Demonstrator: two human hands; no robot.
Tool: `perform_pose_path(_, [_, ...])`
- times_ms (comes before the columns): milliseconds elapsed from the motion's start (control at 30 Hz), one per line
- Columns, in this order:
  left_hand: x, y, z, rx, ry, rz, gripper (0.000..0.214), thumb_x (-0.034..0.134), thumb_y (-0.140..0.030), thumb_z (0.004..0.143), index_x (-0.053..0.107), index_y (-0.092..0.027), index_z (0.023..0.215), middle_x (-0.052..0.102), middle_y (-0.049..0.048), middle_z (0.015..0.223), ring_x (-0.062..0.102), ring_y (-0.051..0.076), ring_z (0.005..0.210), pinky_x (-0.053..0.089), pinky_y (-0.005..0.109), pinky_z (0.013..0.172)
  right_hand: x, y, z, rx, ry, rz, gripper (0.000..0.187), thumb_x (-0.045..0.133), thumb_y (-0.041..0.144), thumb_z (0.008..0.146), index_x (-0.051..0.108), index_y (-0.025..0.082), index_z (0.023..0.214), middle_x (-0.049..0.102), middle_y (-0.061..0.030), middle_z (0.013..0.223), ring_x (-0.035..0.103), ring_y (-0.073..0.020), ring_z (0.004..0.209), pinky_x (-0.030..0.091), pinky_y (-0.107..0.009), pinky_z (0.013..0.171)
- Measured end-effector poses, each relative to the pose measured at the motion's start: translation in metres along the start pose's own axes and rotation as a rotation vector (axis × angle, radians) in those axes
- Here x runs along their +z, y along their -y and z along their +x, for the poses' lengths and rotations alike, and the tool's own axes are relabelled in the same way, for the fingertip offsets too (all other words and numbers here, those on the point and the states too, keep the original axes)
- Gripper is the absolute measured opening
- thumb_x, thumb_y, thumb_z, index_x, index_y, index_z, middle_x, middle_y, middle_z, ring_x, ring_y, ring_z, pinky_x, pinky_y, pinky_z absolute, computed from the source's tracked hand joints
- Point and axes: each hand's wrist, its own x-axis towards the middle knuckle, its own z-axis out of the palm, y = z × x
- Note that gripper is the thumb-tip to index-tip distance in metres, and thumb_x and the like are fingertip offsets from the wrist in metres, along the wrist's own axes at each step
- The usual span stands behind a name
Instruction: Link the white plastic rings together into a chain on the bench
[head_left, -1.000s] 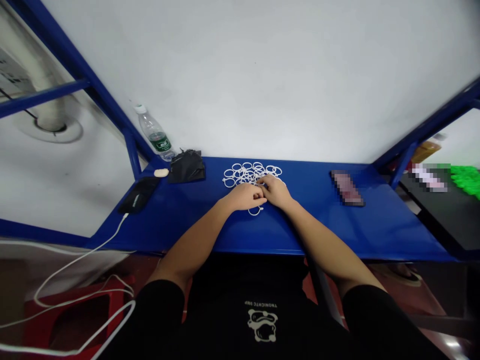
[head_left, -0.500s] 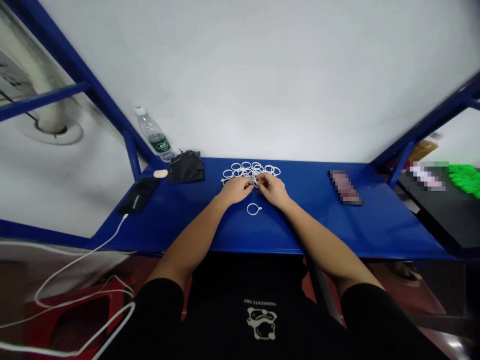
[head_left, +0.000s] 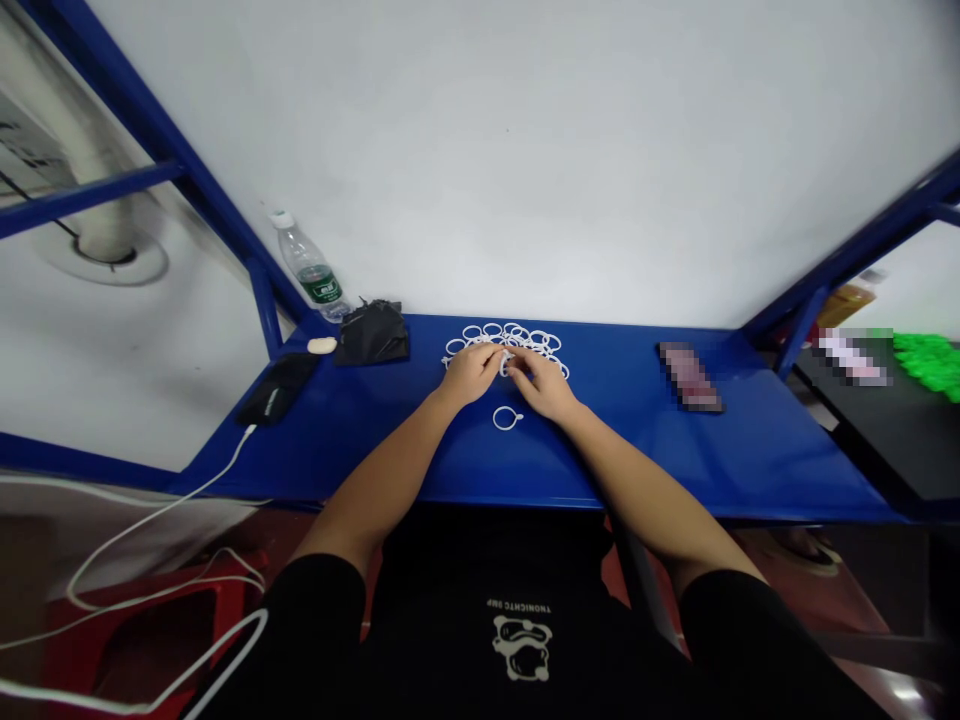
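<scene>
Several white rings [head_left: 545, 338], each with a small eyelet like a curtain ring, lie in a loose pile at the back of the blue table [head_left: 465, 465]. At the pile's front edge, my left hand [head_left: 471, 372] and my right hand [head_left: 541, 382] meet with fingers pinched. Between the fingertips shows part of a white ring [head_left: 505, 365], held by both hands; the fingers hide much of it. One single ring [head_left: 505, 418] rests flat on the table nearer to me, below my hands, its eyelet pointing right.
At the left are a plastic bottle [head_left: 319, 280], a crumpled black bag [head_left: 373, 333], a beige oval item [head_left: 322, 345] and a black power bank [head_left: 276, 390] with a white cable [head_left: 217, 478]. A blurred-out phone-like object [head_left: 690, 376] lies right. Blue frame bars flank the table.
My fingertips have come closer together, and a white ring now shows between them. My right fingers have shifted slightly left and down. The single ring in front has stayed put.
</scene>
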Motion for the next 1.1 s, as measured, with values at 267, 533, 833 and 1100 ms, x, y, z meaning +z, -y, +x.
perform_pose_path(267, [0.004,-0.004,-0.003,0.062,-0.017,0.016,0.022,0.056,-0.026,0.108,0.078,-0.022,0.105,0.081,0.0062,0.102,0.075,0.021,0.096,0.057,0.035,0.089,-0.001,0.0,0.002,0.124,-0.136,0.0,0.027,0.06,0.046,0.106,0.075,0.024,0.102,0.079,-0.0071,0.092,0.071,-0.0236,0.082,0.057,-0.037,0.08])
perform_pose_path(533, [0.004,-0.003,-0.002,0.102,0.016,-0.008,0.022,0.057,-0.025,0.11,0.078,-0.021,0.106,0.081,0.006,0.105,0.076,0.021,0.098,0.058,0.035,0.091,-0.005,-0.002,0.003,0.132,-0.096,0.104,0.029,0.061,0.049,0.103,0.066,0.023,0.093,0.07,-0.0033,0.082,0.061,-0.0196,0.074,0.05,-0.034,0.073])
perform_pose_path(833, [0.005,-0.004,-0.002,0.067,0.035,-0.047,0.018,0.059,-0.022,0.108,0.076,-0.021,0.101,0.081,0.0041,0.1,0.075,0.02,0.093,0.057,0.033,0.087,-0.006,-0.006,0.005,0.125,-0.079,0.156,0.028,0.063,0.049,0.102,0.065,0.023,0.092,0.068,-0.0022,0.082,0.058,-0.0184,0.073,0.047,-0.033,0.072])
perform_pose_path(1100, [0.005,-0.012,-0.002,0.063,0.023,-0.054,0.02,0.058,-0.021,0.108,0.076,-0.021,0.1,0.08,0.004,0.099,0.074,0.019,0.092,0.057,0.033,0.087,0.0,-0.004,0.003,0.205,-0.104,0.206,0.033,0.064,0.056,0.101,0.061,0.024,0.093,0.066,0.0,0.078,0.057,-0.0169,0.068,0.045,-0.031,0.067])
